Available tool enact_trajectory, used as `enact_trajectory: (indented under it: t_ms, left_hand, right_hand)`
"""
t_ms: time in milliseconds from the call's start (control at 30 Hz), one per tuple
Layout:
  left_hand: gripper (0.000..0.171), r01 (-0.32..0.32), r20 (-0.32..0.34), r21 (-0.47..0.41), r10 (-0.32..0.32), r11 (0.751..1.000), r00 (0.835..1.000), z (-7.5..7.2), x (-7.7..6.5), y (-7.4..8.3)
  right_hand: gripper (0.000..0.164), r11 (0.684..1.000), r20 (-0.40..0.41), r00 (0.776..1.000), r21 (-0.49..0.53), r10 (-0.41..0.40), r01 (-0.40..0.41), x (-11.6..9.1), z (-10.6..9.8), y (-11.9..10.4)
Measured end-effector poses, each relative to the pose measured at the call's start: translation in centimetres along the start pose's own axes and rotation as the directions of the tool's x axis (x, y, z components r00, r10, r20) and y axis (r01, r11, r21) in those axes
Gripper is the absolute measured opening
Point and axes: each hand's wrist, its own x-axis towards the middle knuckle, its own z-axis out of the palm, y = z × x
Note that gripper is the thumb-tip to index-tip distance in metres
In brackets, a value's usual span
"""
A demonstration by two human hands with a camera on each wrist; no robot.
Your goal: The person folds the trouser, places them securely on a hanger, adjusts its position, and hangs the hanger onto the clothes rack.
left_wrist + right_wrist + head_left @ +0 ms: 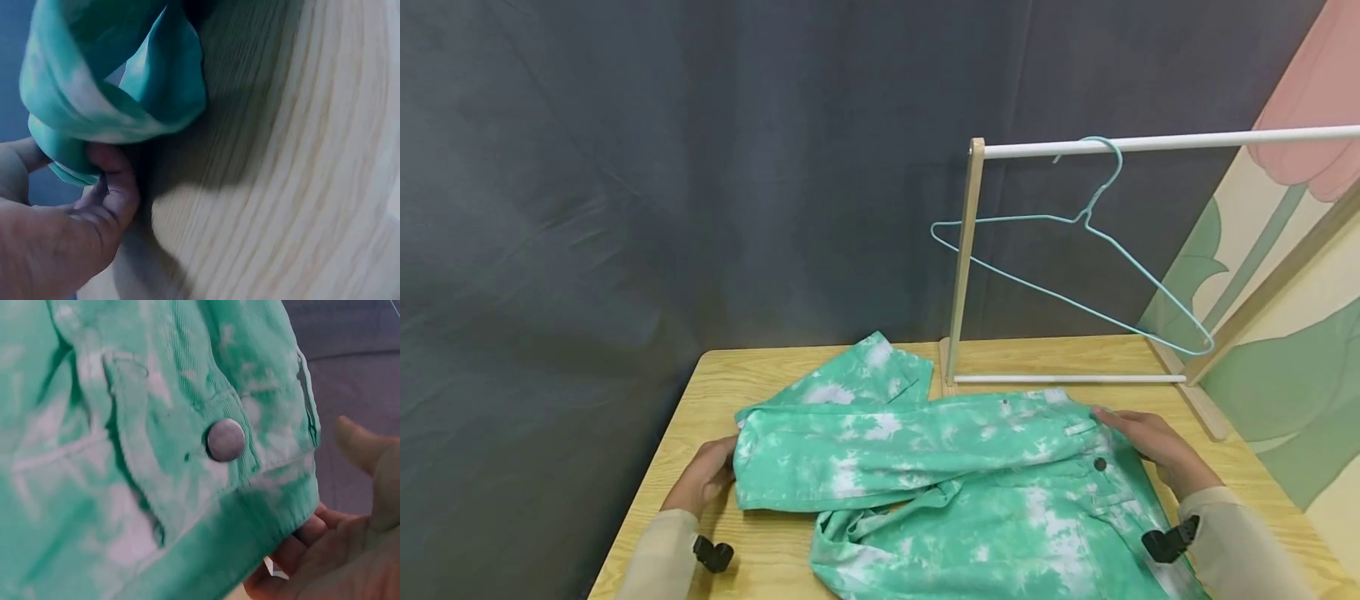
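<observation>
Green-and-white tie-dyed trousers (1000, 467) lie across the wooden table, waistband to the right and legs to the left. A dark metal button (226, 440) shows at the waistband, beside a belt loop. At the end of one leg, my left hand (706, 473) pinches the hem (75, 175) between thumb and curled fingers. My right hand (1157, 446) is at the waistband's far corner. In the right wrist view its fingers reach under the waistband's edge, while the thumb (359, 444) stands apart from the cloth. The other leg (872, 371) sticks out behind, folded at an angle.
Behind the trousers stands a small rack with a white top rail (1225, 139) and wooden posts. A light blue hanger (1037, 287) hangs from the rail. A dark curtain (820, 183) backs the table (760, 367), and a flower-painted wall (1300, 350) rises on the right.
</observation>
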Motion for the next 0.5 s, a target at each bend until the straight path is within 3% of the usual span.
enact_trajectory:
  t_ms: [100, 233, 367, 500]
  left_hand:
    - [0.023, 0.022, 0.02, -0.065, -0.021, 0.998, 1.0, 0.0, -0.1, -0.2]
    - [0.049, 0.003, 0.013, -0.068, -0.002, 0.998, 1.0, 0.0, -0.1, -0.1]
    - [0.058, 0.001, -0.051, -0.072, -0.004, 0.997, 0.999, -0.5, -0.4, 0.8]
    - [0.06, -0.008, -0.13, -0.073, -0.001, 0.997, 0.992, -1.7, -1.8, 2.3]
  right_hand:
    - [0.099, 0.999, -0.027, 0.999, -0.017, 0.028, -0.028, 0.4, 0.2, -0.2]
    - [0.103, 0.999, -0.052, 0.998, -0.004, 0.037, -0.037, 0.8, 0.1, -0.1]
    - [0.105, 0.999, -0.065, 0.997, 0.022, 0.037, -0.036, 0.6, 0.0, 0.2]
    - [0.104, 0.998, -0.098, 0.995, 0.053, 0.035, -0.03, 0.0, -0.3, 0.6]
